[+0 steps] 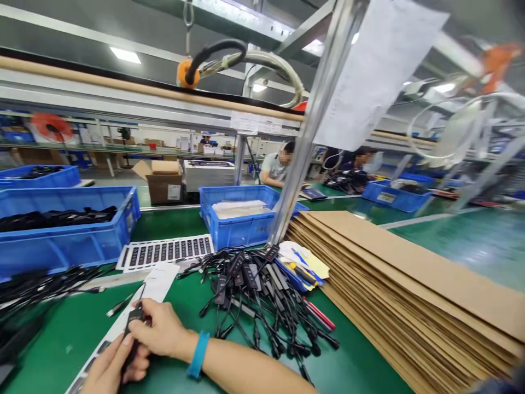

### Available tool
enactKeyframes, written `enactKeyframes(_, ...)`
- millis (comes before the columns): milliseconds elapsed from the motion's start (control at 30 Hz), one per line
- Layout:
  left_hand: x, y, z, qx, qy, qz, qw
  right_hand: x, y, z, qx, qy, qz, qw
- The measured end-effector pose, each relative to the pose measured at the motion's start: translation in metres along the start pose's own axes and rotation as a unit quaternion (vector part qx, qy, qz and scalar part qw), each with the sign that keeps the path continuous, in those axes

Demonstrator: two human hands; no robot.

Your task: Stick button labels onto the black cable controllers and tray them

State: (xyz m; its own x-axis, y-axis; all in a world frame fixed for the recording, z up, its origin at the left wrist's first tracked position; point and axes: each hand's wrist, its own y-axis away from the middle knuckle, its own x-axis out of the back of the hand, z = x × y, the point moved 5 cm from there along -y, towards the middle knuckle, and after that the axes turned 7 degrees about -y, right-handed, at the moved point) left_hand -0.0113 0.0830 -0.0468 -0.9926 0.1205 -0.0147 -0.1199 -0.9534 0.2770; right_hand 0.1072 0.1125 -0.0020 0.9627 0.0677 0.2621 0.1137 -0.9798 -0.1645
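At the lower left, both my hands are closed on one black inline cable controller [135, 316]. My right hand [164, 327], with a blue band at the wrist, pinches its upper part between thumb and fingers. My left hand [112, 364] grips the lower part, and the fingers partly hide it. Beneath the hands runs a white label strip [158, 282], with dark labels at its near end. To the right lies a tangled pile of black cable controllers [246, 279], several with dark labels on their faces. A sheet of dark labels [168, 251] lies beyond my hands.
Blue bins [61, 241] stand at the back left, and another blue bin [241, 224] holds white material. Stacked cardboard sheets [389, 273] fill the right side. Loose black cables [82, 279] lie left. A metal post [311, 120] rises behind the pile. A co-worker [276, 164] sits beyond.
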Motion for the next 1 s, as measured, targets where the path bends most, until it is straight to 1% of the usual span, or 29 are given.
enactKeyframes(67,-0.006,0.008,0.008,-0.015,0.0,0.008,1.0,0.007,-0.003,-0.009,-0.002,0.027,-0.003,1.0)
enactKeyframes(100,-0.011,0.012,0.013,-0.025,-0.016,-0.005,1.0,0.014,-0.005,-0.013,-0.008,0.046,0.0,0.999)
enactKeyframes(133,-0.016,0.017,0.018,-0.041,-0.055,-0.027,0.997,0.025,-0.007,-0.019,-0.011,0.059,0.012,0.998)
enactKeyframes(167,-0.02,0.023,0.025,-0.065,-0.116,-0.051,0.99,0.039,-0.008,-0.025,-0.006,0.066,0.015,0.998)
enactKeyframes(200,-0.024,0.031,0.031,-0.098,-0.193,-0.071,0.974,0.055,-0.008,-0.03,-0.001,0.076,0.015,0.997)
enactKeyframes(233,-0.028,0.04,0.037,-0.132,-0.278,-0.09,0.947,0.074,-0.007,-0.035,0.003,0.089,0.013,0.996)
enactKeyframes(267,-0.032,0.05,0.042,-0.161,-0.364,-0.104,0.911,0.095,-0.004,-0.037,0.003,0.105,0.012,0.994)
enactKeyframes(300,-0.035,0.06,0.044,-0.182,-0.446,-0.119,0.868,0.117,-0.001,-0.038,0.0,0.122,0.015,0.992)
enactKeyframes(333,-0.037,0.069,0.043,-0.188,-0.519,-0.124,0.825,0.14,0.003,-0.037,-0.006,0.155,0.031,0.987)
enactKeyframes(367,-0.037,0.076,0.04,-0.183,-0.577,-0.122,0.786,0.162,0.007,-0.036,-0.014,0.246,0.068,0.967)
enactKeyframes(400,-0.035,0.081,0.037,-0.178,-0.618,-0.114,0.757,0.18,0.011,-0.036,-0.013,0.34,0.116,0.933)
enactKeyframes(433,-0.032,0.084,0.032,-0.173,-0.646,-0.099,0.737,0.191,0.015,-0.038,0.004,0.42,0.169,0.892)
enactKeyframes(467,-0.027,0.086,0.028,-0.17,-0.663,-0.079,0.725,0.194,0.017,-0.04,0.024,0.474,0.208,0.855)
enactKeyframes(500,-0.02,0.087,0.023,-0.169,-0.673,-0.056,0.718,0.185,0.016,-0.041,0.051,0.497,0.204,0.842)
enactKeyframes(533,-0.013,0.087,0.017,-0.168,-0.68,-0.033,0.713,0.166,0.013,-0.04,0.084,0.488,0.165,0.853)
enactKeyframes(567,-0.005,0.087,0.012,-0.166,-0.686,-0.014,0.708,0.14,0.008,-0.038,0.116,0.452,0.096,0.879)
enactKeyframes(600,0.003,0.086,0.007,-0.164,-0.69,0.0,0.705,0.109,0.003,-0.034,0.141,0.392,0.006,0.909)
enactKeyframes(633,0.01,0.085,0.002,-0.164,-0.692,0.006,0.703,0.076,-0.002,-0.031,0.149,0.326,-0.085,0.93)
enactKeyframes(667,0.016,0.084,-0.001,-0.167,-0.69,0.009,0.704,0.045,-0.007,-0.026,0.142,0.273,-0.16,0.938)
enactKeyframes(700,0.02,0.083,-0.004,-0.172,-0.687,0.006,0.706,0.018,-0.011,-0.022,0.127,0.241,-0.209,0.939)
enactKeyframes(733,0.023,0.083,-0.007,-0.177,-0.684,0.0,0.708,-0.004,-0.015,-0.018,0.111,0.232,-0.236,0.937)
enactKeyframes(767,0.025,0.082,-0.009,-0.18,-0.682,-0.005,0.709,-0.021,-0.017,-0.014,0.099,0.237,-0.248,0.934)
enactKeyframes(833,0.027,0.08,-0.013,-0.18,-0.684,-0.018,0.707,-0.042,-0.017,-0.011,0.094,0.264,-0.243,0.929)
enactKeyframes(900,0.028,0.079,-0.015,-0.183,-0.689,-0.019,0.701,-0.05,-0.011,-0.011,0.101,0.28,-0.237,0.925)
enactKeyframes(1000,0.027,0.078,-0.016,-0.197,-0.69,-0.005,0.696,-0.05,-0.003,-0.012,0.103,0.281,-0.235,0.925)
